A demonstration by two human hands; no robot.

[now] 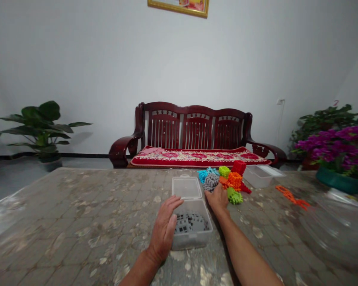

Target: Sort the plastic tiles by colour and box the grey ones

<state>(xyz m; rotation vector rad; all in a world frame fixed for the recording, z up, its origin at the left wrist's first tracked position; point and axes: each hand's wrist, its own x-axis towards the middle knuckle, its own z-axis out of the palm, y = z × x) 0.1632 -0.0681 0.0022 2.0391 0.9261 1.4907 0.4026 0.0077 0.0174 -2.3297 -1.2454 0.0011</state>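
Note:
My left hand lies along the left side of a clear plastic box, fingers stretched out and touching or close to its rim. Inside the box are grey interlocking block pieces. The box's hinged lid is folded back flat on the far side. My right hand reaches past the box and grips a grey block cluster from the near side; some fingertips are hidden. Around it are blue blocks, orange blocks, a red block and green blocks.
Another clear box stands behind the blocks at right. An orange strip of pieces lies nearer. A large transparent cover and purple flowers in a green pot occupy the right side. Beyond the patterned table is a wooden bench.

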